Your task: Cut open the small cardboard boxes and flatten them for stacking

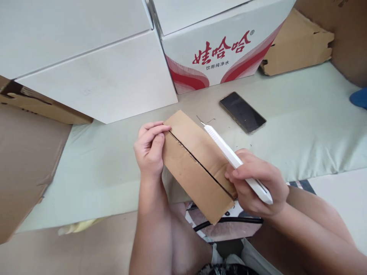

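Note:
Between my hands is a small brown cardboard box (197,164), tilted, with a dark open seam running along its length. My left hand (151,147) is closed on the upper left end, its fingertips near the start of the seam. My right hand (255,183) is wrapped round a white craft knife (223,147) with a slim metal tip pointing up and left. Its tip is apart from the seam, past the box's far edge. Some right fingertips touch the box's lower right end.
A black phone (243,112) lies on the pale green cloth (114,168) beyond the box. White cartons (100,76) and a red-and-white carton (218,53) stand behind. Larger brown cardboard (25,160) is at the left, with another brown piece (298,44) at the back right.

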{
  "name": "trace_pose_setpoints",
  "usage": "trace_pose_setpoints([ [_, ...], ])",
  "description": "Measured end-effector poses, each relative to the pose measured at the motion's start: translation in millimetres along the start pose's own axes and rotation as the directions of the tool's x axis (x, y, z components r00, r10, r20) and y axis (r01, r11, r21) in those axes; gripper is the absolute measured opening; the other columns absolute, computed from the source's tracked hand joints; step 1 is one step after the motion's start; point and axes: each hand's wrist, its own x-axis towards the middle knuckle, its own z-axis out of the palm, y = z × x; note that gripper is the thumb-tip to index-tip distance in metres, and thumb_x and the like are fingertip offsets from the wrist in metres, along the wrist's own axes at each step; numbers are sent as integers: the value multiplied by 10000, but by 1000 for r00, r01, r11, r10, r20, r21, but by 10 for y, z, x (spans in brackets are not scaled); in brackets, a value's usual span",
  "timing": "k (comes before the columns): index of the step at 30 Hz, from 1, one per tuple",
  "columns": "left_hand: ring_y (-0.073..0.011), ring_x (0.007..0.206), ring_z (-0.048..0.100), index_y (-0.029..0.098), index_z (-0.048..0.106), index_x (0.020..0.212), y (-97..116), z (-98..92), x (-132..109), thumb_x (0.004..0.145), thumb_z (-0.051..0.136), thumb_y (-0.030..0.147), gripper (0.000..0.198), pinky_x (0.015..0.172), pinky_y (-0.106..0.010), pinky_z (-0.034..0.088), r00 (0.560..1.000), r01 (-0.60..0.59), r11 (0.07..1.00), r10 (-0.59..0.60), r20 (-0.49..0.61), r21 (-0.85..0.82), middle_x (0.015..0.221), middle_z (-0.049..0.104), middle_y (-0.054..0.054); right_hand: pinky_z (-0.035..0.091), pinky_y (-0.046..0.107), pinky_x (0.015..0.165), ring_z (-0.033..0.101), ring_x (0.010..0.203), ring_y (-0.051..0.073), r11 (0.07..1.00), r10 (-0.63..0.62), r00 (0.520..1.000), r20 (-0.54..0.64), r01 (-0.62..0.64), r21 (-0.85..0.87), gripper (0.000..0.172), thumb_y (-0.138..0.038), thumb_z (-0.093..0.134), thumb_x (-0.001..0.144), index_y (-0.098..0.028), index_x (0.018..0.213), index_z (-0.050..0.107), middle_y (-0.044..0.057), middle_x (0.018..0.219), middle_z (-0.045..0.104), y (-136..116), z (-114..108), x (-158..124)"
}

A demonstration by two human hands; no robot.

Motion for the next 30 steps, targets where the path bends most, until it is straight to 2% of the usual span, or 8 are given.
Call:
trace_pose_setpoints([
  [8,-235,1096,685,258,828,876,-20,3,-2,898,612,251,217,1025,-405,554,1000,-11,1000,11,4,9,1039,739,-53,502,318,533,595,511,141,1000,-10,999,-46,9,-23,294,-41,581,782,-255,983,598,-39,666,641,9,46,-29],
  [20,-235,1076,685,262,832,878,-35,1,-7,897,593,229,241,1038,-422,554,1000,-25,1000,25,2,5,1013,731,-50,465,347,521,572,522,149,991,-105,990,-98,95,-95,273,-40,562,767,-215,965,632,-19,678,564,59,108,-113],
  [30,-226,1059,690,269,830,837,-32,15,6,880,594,231,242,1009,-404,561,1000,-10,1000,10,-22,8,989,744,-41,453,361,536,558,516,156,995,-88,987,-132,80,-62,257,-52,568,787,-221,969,636,-20,669,556,68,137,-124],
])
